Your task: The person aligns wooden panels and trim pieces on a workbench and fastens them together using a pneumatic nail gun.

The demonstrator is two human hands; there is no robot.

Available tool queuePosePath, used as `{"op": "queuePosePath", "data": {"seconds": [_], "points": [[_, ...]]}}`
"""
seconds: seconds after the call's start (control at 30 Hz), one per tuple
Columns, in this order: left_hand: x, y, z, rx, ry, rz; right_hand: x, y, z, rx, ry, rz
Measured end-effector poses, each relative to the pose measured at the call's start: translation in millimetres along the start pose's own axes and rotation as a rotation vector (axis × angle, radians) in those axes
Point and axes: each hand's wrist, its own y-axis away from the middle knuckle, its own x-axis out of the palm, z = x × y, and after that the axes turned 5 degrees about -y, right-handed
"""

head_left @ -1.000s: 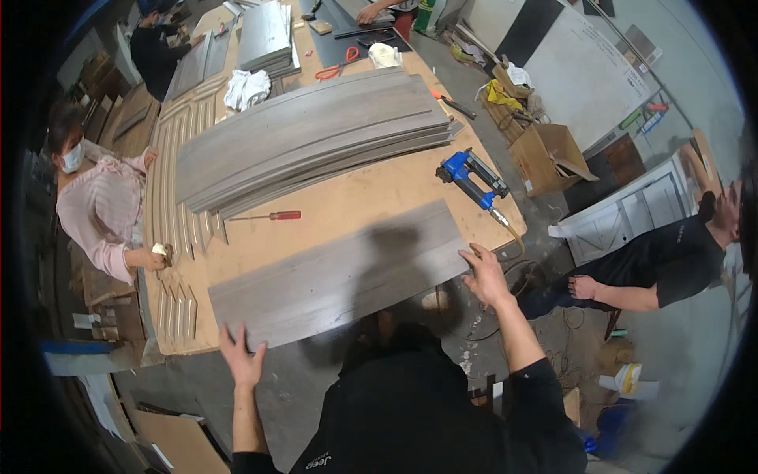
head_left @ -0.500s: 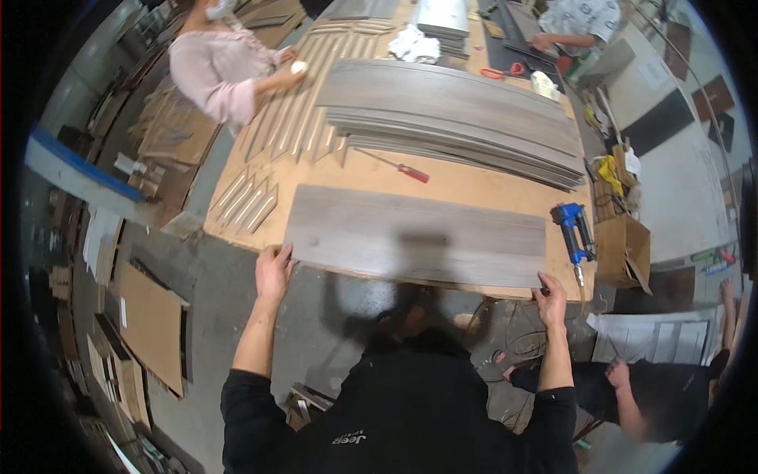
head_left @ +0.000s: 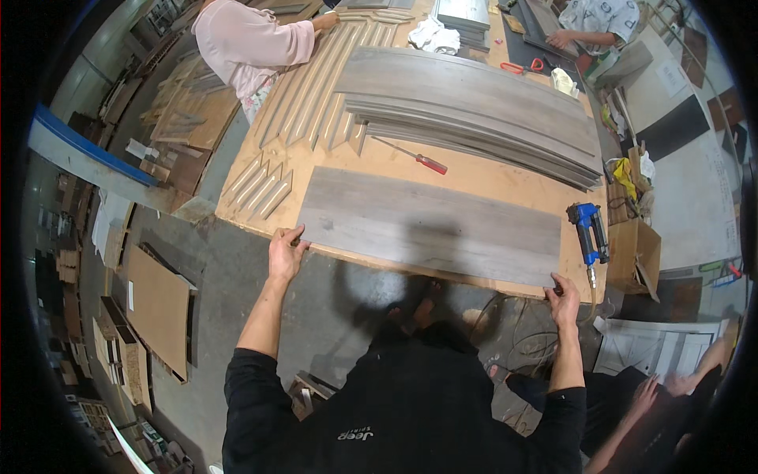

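A grey wood-grain board lies flat on the tan worktable, close to its near edge and roughly parallel to it. My left hand pinches the near left corner, with the thumb and forefinger at the board's edge. At the near right corner, my right hand has its fingers closed in the same way. A blue nail gun with a hose rests just right of the board. Beyond the board lies a screwdriver with a red handle.
A stack of similar grey boards stands farther back. Slim pointed strips lie at the left. Red-handled scissors and a white cloth sit behind. Co-workers are at the far left, far right and lower right; a cardboard box stands at right.
The board has shifted slightly away from the table's near edge, my hands still at its corners. The far-left person reaches farther along the strips; the lower-right person's arms have moved. My view has shifted.
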Motion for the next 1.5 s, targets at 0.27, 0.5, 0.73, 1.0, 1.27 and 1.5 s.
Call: {"op": "queuePosePath", "data": {"seconds": [0.27,0.5,0.73,1.0,1.27,1.5], "points": [[-3.2,-5.1,6.2,0.025,-0.058,0.046,-7.1,-0.6,5.8,0.061,0.082,0.074],[-6.2,-14.7,9.3,0.183,-0.065,0.119,-4.0,3.8,-0.5,-0.031,0.002,-0.036],[-3.4,-9.1,6.4,0.253,0.041,0.094,-5.2,1.7,2.0,-0.071,-0.006,-0.074],[2.5,-7.0,20.5,0.190,-0.052,0.072,-9.4,3.0,3.0,0.020,-0.006,-0.036],[-13.6,-17.6,3.3,0.220,-0.269,0.173,-25.1,-14.5,6.4,0.117,-0.022,0.164],[-9.6,-68.3,7.3,-0.060,-0.203,0.156,-6.0,-82.6,-26.9,0.311,-0.206,0.119]]}}
